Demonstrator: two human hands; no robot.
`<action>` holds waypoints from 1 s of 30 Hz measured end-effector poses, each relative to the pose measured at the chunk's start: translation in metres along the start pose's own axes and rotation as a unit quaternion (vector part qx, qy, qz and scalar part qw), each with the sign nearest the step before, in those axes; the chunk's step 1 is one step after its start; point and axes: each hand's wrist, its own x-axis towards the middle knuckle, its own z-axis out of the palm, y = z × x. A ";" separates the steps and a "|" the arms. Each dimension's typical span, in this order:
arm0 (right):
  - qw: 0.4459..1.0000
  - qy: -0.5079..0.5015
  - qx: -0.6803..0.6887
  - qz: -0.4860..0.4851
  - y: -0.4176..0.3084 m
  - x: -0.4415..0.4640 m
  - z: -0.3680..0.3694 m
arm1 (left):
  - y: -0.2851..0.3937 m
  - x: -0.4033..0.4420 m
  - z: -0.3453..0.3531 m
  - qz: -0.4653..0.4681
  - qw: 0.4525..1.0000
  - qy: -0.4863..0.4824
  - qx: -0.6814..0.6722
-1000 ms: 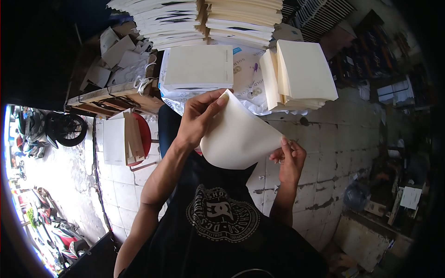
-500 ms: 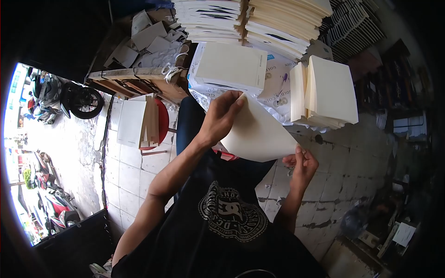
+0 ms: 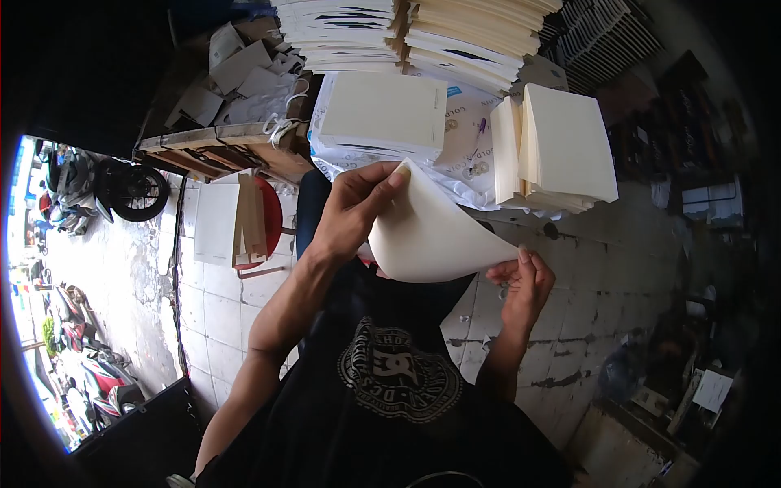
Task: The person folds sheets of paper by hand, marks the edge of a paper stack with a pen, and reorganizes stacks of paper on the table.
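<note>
A cream sheet of paper (image 3: 427, 232) hangs curved in front of my body, held between both hands. My left hand (image 3: 358, 207) pinches its upper left corner, thumb on top. At the right corner, my right hand (image 3: 525, 285) grips the sheet between thumb and index finger, the other fingers curled. Just beyond the sheet, a flat stack of paper (image 3: 382, 110) lies on a white printed wrapping sheet (image 3: 468, 106). Right of it a pile of folded cream sheets (image 3: 565, 146) leans with its pages fanned. A purple pen (image 3: 480, 130) lies between the two piles.
Tall paper stacks (image 3: 476, 37) rise at the back. On the left stand a wooden crate (image 3: 207, 138) of paper scraps and a red stool (image 3: 268, 220) bearing more folded sheets (image 3: 220, 220). Motorcycles (image 3: 102, 370) show outside at far left.
The sheet bends more, its lower edge curling. My left hand has shifted slightly left and down, while my right hand keeps its corner. The whole view has moved a little.
</note>
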 end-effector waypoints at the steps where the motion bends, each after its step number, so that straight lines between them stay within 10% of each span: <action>1: 1.000 -0.001 0.005 -0.001 0.000 0.000 0.000 | 0.000 0.000 0.000 -0.001 1.000 0.001 0.001; 30: 0.999 0.025 0.006 0.030 -0.001 -0.002 0.012 | 0.014 -0.007 -0.004 0.025 0.999 0.008 0.035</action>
